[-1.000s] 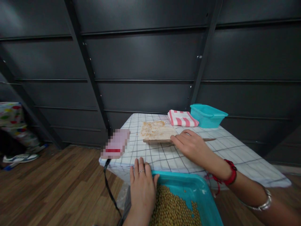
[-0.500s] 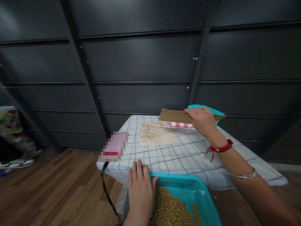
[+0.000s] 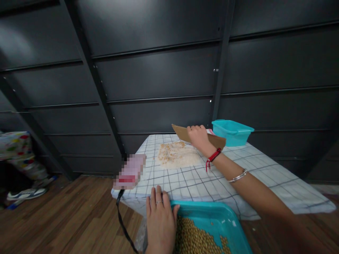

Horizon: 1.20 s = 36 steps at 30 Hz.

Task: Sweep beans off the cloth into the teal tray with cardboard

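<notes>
My right hand (image 3: pixel 199 137) grips the upper edge of a flat brown piece of cardboard (image 3: pixel 181 132), held tilted above the far part of the table. Below and left of it, yellowish beans (image 3: pixel 168 153) lie scattered on a patch of pale grains or powder (image 3: pixel 185 161), which I cannot name exactly. My left hand (image 3: pixel 161 222) lies with fingers stretched out over the left corner of a turquoise tray (image 3: pixel 203 205). Many round greenish-brown beans (image 3: pixel 197 237) fill the near part of this tray, which is cut off by the lower picture edge.
A white checked cloth covers the table (image 3: pixel 225 183). At its back right stands a turquoise basin (image 3: pixel 233 133). A blurred pink object (image 3: pixel 130 171) with a black strap (image 3: pixel 120 215) lies at the left edge. A dark panelled wall (image 3: pixel 156 77) rises behind; someone's shoe (image 3: pixel 28 194) shows far left.
My right hand has moved left with the cardboard, which now tilts down to the right and uncovers more of the basin. My left hand stays at the tray; the view has shifted slightly.
</notes>
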Each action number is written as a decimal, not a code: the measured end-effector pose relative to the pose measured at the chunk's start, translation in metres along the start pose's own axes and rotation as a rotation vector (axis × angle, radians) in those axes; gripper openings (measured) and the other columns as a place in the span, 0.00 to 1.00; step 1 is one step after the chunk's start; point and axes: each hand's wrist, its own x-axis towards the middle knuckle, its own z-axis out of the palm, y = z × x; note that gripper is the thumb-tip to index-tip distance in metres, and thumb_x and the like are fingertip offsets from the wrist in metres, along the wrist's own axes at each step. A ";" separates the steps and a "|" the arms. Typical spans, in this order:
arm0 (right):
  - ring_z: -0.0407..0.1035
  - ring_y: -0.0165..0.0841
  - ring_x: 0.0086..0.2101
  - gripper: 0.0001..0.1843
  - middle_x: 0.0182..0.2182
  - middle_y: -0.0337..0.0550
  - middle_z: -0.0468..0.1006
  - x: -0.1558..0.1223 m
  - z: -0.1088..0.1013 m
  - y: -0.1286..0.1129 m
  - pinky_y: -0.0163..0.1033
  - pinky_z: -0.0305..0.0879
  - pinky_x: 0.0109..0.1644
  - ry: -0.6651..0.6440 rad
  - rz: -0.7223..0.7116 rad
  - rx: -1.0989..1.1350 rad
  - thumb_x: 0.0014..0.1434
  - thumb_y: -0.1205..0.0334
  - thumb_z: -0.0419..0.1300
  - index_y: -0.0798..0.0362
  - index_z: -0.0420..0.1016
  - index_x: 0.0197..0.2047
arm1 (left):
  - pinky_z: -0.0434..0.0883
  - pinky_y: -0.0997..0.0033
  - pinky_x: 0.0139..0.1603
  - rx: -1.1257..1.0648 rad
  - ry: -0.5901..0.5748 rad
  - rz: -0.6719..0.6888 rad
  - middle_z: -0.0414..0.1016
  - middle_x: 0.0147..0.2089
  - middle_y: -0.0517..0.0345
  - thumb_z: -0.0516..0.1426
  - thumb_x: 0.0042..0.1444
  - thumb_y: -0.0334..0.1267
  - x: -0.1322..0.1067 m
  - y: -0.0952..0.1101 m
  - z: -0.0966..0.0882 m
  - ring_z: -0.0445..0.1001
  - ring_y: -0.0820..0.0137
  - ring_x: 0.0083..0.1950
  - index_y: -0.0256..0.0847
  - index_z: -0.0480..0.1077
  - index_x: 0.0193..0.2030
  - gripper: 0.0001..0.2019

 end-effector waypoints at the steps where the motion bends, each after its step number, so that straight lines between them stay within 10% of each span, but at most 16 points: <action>1: 0.66 0.33 0.39 0.16 0.40 0.47 0.70 0.004 0.000 -0.001 0.43 0.63 0.42 -0.029 0.002 -0.005 0.57 0.57 0.53 0.59 0.66 0.46 | 0.66 0.53 0.48 -0.006 0.007 -0.002 0.70 0.49 0.40 0.46 0.55 0.44 0.000 0.000 0.000 0.66 0.54 0.53 0.32 0.67 0.44 0.19; 20: 0.65 0.34 0.42 0.19 0.46 0.48 0.67 0.053 0.001 -0.028 0.46 0.65 0.44 -0.232 -0.008 0.011 0.57 0.55 0.53 0.57 0.64 0.49 | 0.66 0.48 0.48 -0.066 0.012 -0.057 0.69 0.50 0.37 0.47 0.54 0.42 -0.002 0.000 0.005 0.65 0.52 0.54 0.31 0.67 0.43 0.17; 36: 0.65 0.34 0.42 0.19 0.46 0.47 0.67 0.087 0.009 -0.036 0.46 0.65 0.44 -0.154 -0.045 0.074 0.57 0.55 0.53 0.56 0.63 0.49 | 0.67 0.49 0.48 -0.077 0.012 -0.078 0.69 0.49 0.37 0.49 0.51 0.38 -0.002 -0.005 0.008 0.65 0.51 0.54 0.32 0.67 0.41 0.14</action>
